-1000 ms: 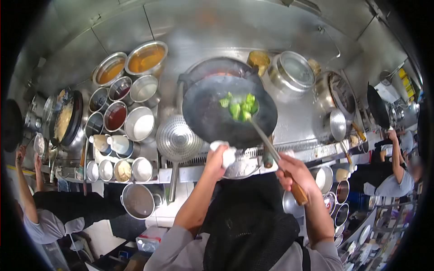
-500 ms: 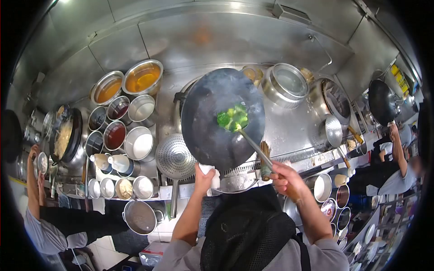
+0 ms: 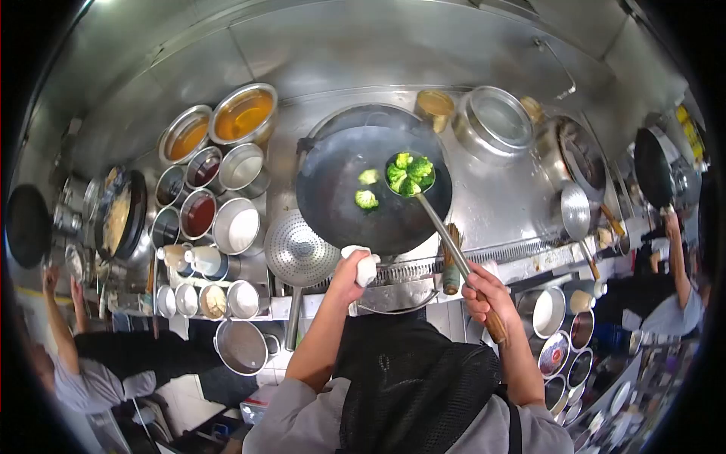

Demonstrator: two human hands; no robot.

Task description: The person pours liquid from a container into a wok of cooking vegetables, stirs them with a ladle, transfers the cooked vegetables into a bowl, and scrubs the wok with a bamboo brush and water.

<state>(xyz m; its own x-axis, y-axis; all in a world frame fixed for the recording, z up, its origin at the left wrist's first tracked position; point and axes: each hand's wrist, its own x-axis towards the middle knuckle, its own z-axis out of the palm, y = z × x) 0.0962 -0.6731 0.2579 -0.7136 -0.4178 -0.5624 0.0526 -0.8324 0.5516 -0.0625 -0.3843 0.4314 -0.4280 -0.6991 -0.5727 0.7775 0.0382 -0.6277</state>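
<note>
My left hand (image 3: 350,277) is closed on a folded white cloth (image 3: 366,270) at the near rim of a dark wok (image 3: 333,178). My right hand (image 3: 488,293) grips the wooden handle of a ladle (image 3: 442,228), which reaches over the wok. Green broccoli (image 3: 409,172) fills the ladle's bowl. Two loose florets (image 3: 366,199) lie on the wok's surface, left of the ladle. Light steam hangs over the far side of the wok. The cloth hides whatever part of the wok it covers.
Left of the wok stand a perforated strainer (image 3: 301,246), a steel bowl of amber liquid (image 3: 243,115) and several seasoning pots (image 3: 235,225). A bamboo brush (image 3: 451,261) lies near the ladle shaft. Behind right is a lidded steel pot (image 3: 495,121). Other people (image 3: 106,359) work on both sides.
The wok has come down from a steep tilt to a flatter position. Most of the broccoli is now heaped in the ladle, with two florets apart from it in the wok.
</note>
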